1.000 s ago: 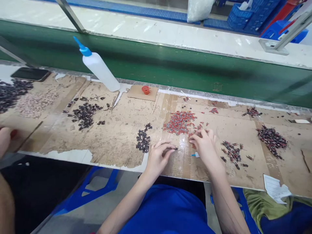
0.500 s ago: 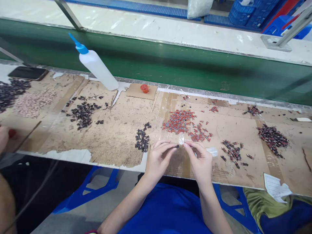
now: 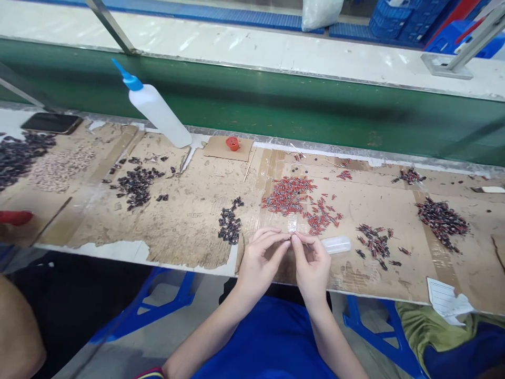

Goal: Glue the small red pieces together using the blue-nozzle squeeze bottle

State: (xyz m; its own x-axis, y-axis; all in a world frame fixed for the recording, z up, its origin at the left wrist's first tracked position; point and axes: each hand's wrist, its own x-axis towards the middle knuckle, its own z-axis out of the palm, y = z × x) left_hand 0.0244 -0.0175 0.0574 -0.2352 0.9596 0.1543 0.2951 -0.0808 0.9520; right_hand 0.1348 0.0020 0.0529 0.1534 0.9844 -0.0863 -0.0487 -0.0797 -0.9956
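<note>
My left hand (image 3: 258, 258) and my right hand (image 3: 312, 263) meet fingertip to fingertip over the cardboard near the bench's front edge. A small black part (image 3: 291, 238) shows between the fingertips, pinched in my left hand. My right thumb and finger press against it; what they hold is mostly covered. Beyond my hands lies a pile of small red-and-silver pieces (image 3: 288, 195), with a looser group (image 3: 321, 215) beside it. A cluster of black parts (image 3: 229, 225) sits left of my left hand. A clear plastic container (image 3: 336, 244) lies just right of my right hand.
Black-and-red pieces (image 3: 376, 245) and a larger pile (image 3: 442, 218) lie to the right. A white bottle (image 3: 160, 113) with a blue nozzle leans at the back, near a red cap (image 3: 232, 143). At left are more black parts (image 3: 138, 185) and a phone (image 3: 52, 122).
My right hand has moved left, bringing its fingertips against my left hand's. More of the clear container shows. The neighbouring person's hand at far left has left the view.
</note>
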